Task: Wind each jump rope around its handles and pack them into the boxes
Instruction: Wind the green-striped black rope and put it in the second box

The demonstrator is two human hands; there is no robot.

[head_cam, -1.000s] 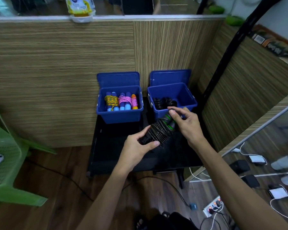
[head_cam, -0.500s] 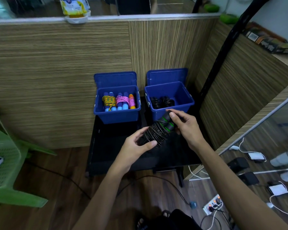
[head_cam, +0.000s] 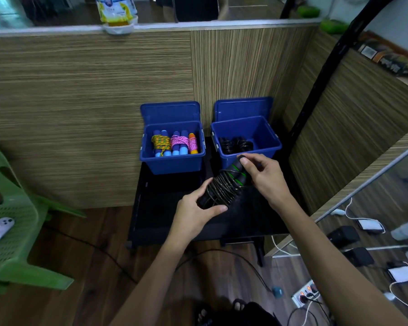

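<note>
A black jump rope [head_cam: 224,188] with green-ringed handles is wound in tight coils around its handles, held above the black table [head_cam: 165,208]. My left hand [head_cam: 193,215] grips its lower end; my right hand [head_cam: 263,175] pinches its upper end near the right blue box [head_cam: 271,140]. That box holds black wound ropes [head_cam: 233,144]. The left blue box [head_cam: 174,161] holds wound ropes with blue handles: one yellow [head_cam: 160,142], one pink [head_cam: 179,142], plus an orange handle [head_cam: 193,143].
Both box lids stand open against the wood-grain partition [head_cam: 92,102]. A green plastic chair [head_cam: 12,231] with a white controller stands left. Cables and a power strip [head_cam: 304,292] lie on the wood floor. A black pole [head_cam: 316,90] rises at right.
The wound black rope and both hands have stayed in nearly the same place in front of the right box; my right fingers shifted slightly on the upper handle end.
</note>
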